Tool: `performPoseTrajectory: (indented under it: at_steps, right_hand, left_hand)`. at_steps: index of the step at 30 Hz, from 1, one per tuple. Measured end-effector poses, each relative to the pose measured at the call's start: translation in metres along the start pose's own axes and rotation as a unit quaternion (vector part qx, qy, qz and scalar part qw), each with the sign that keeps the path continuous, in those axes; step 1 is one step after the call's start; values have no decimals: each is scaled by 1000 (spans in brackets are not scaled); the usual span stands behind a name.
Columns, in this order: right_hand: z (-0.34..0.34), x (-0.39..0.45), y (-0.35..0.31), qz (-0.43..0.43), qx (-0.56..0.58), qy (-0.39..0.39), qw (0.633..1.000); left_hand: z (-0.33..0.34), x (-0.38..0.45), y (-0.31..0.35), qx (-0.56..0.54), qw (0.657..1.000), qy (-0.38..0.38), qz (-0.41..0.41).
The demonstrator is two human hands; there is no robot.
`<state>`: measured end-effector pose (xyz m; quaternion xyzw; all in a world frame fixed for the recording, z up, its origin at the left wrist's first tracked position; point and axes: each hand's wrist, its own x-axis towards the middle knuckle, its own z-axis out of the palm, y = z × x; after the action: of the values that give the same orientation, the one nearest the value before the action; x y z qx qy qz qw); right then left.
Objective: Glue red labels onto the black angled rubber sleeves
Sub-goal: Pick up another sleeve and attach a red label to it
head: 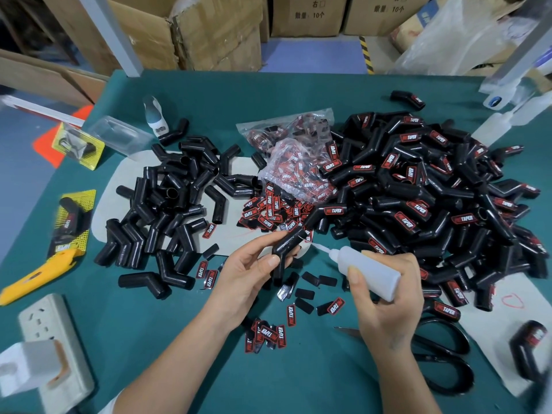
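Observation:
My left hand (pixel 249 264) grips a plain black angled rubber sleeve (pixel 287 245) above the table's middle. In my right hand (pixel 388 297) is a white glue bottle (pixel 369 270), its thin nozzle pointing left at the sleeve's upper end. Loose red labels (pixel 265 213) lie in a heap just beyond my hands, and more labels (pixel 267 334) lie near my left wrist. A pile of unlabelled sleeves (pixel 167 216) is on the left. A large pile of labelled sleeves (pixel 433 189) fills the right.
Clear bags of labels (pixel 295 156) sit between the piles. Black scissors (pixel 442 360) lie under my right wrist. A yellow knife (pixel 38 274), packaged sleeves (pixel 71 222), a power strip (pixel 50 339) and spare glue bottles (pixel 501 121) ring the green table (pixel 298 377). Cardboard boxes (pixel 209 28) stand behind.

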<state>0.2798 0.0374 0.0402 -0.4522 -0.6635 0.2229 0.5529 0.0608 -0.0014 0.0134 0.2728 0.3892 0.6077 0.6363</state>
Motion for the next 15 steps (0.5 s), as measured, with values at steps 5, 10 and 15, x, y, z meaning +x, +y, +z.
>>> performPoseTrajectory:
  at_steps: [5,10,15]
  right_hand:
    - [0,1,-1,-2,-3,1,1000]
    - [0,0,0,1,0,0,1000]
    - [0,-1,2,-3,-2,-3,1000]
  left_hand:
    - [-3,0,-1,11,1000,-1,-1]
    - [-4,1,-2,11,1000,-4,-2]
    - [-2,1,-2,5,1000,-5,0]
